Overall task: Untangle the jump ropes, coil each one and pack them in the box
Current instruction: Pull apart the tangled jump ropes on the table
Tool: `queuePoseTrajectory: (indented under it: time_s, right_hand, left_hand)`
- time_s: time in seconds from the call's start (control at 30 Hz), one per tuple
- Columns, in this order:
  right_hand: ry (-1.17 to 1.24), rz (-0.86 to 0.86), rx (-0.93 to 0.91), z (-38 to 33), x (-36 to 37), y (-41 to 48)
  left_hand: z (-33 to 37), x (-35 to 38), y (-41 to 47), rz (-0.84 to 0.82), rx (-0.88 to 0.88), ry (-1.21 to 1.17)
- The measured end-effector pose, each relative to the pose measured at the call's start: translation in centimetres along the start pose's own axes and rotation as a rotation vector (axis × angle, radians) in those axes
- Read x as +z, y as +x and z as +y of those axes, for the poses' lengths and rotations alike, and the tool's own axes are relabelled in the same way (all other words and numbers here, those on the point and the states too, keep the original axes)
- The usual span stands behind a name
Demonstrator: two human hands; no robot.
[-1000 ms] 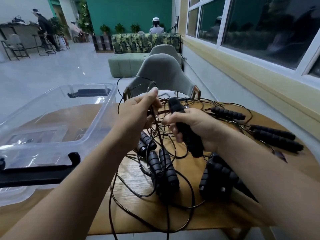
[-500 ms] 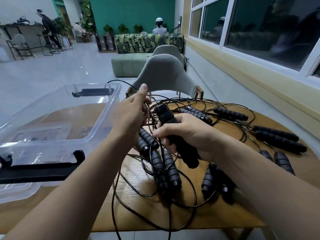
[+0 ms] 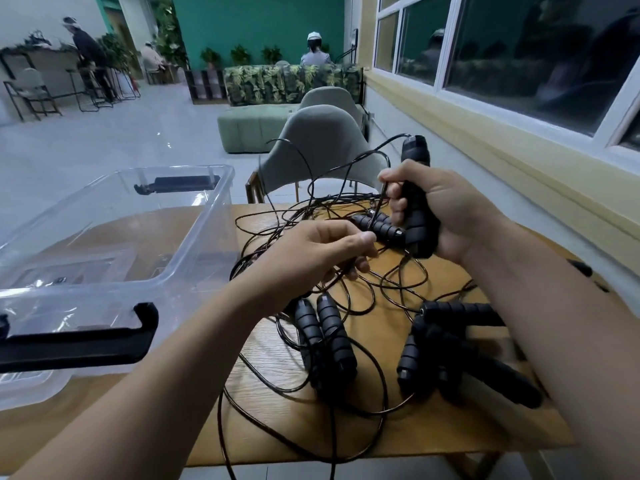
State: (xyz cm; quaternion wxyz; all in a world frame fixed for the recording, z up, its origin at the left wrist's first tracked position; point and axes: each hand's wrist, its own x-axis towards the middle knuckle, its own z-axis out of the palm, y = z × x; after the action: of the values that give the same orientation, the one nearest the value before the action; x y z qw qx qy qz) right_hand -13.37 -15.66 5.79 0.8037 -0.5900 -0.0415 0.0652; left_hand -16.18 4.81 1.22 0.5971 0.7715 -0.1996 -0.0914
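I saw the right hand (image 3: pixel 450 209) holding one foam handle (image 3: pixel 417 199) upright above the tabletop (image 3: pixel 450 431). Its fingers (image 3: pixel 391 175) were wrapped tight round the ribbed black grip. The handle's hard cap stuck out above the fist, and a thin glossy cord (image 3: pixel 389 139) arched from it. The left hand (image 3: pixel 311 254) sat lower and just to the left, thumb and fingertips pinching a strand of the jump ropes (image 3: pixel 311 206). I could not tell which strand. The ropes lay in a loose heap on the pale, grained wood, with wiry black loops crossing one another and cylindrical ringed grips among them. One pair of handles (image 3: pixel 329 344) lay side by side below the left wrist. A second pair (image 3: pixel 379 227) lay just under the raised handle. A cluster (image 3: pixel 450 344) near the right forearm came through smeared, so I could not count it. That forearm hid more of the heap, and only a dark tip (image 3: pixel 581 268) showed beyond it. Several loops hung over the near edge and ran off the bottom of the view. The box (image 3: pixel 204 244) was clear, smooth plastic with rounded corners and a black latch (image 3: pixel 79 341) on its near end. It stood on the left of the tabletop just beside the tangle, and its near-left part was cut off by the frame.
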Motion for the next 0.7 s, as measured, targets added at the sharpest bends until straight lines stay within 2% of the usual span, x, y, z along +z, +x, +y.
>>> queuePoseTrajectory:
  time_s: [0.2, 0.47, 0.6, 0.7]
  right_hand:
    - [-0.041, -0.042, 0.022, 0.9, -0.1, 0.1]
    - [-0.127, -0.191, 0.123, 4.3, 2.0, -1.3]
    - [-0.268, -0.218, 0.052, 6.0, 3.2, -2.2]
    - [-0.382, -0.192, -0.028, 7.2, 4.0, -2.5]
  left_hand:
    - [0.1, -0.2, 0.0, 0.059, 0.056, 0.008]
    - [0.0, -1.7, 0.6, 0.345, 0.126, -0.157]
    - [0.3, -2.1, 0.8, 0.358, 0.123, -0.368]
    - [0.6, -1.9, 0.6, 0.346, 0.124, -0.414]
